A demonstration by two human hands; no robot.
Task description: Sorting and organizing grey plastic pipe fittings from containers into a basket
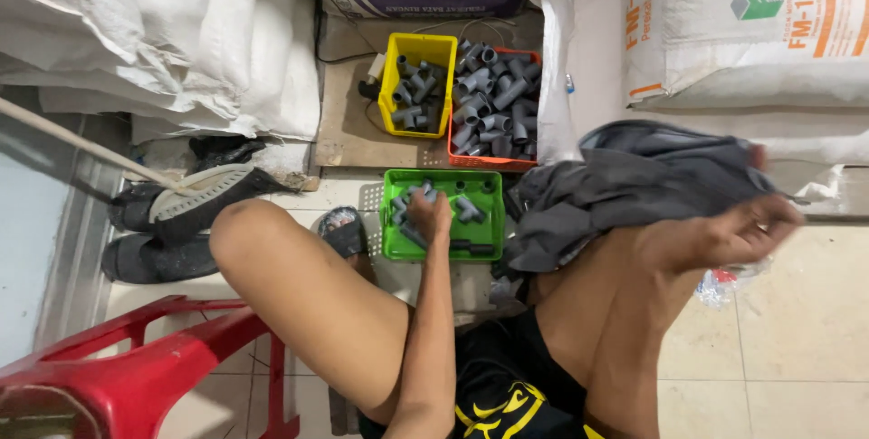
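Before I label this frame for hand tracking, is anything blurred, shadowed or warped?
Head view: even indoor light, no glare; the left hand in the green basket is fairly sharp; the right hand on the grey cloth is slightly smeared; the wide lens stretches the red stool at the corner.

Green tray [391,222]: rectangular, perforated plastic, resting flat on the floor. Grey pipe fittings [467,209]: short elbows and tees, loosely scattered inside, mostly toward the tray's 12 o'clock side.
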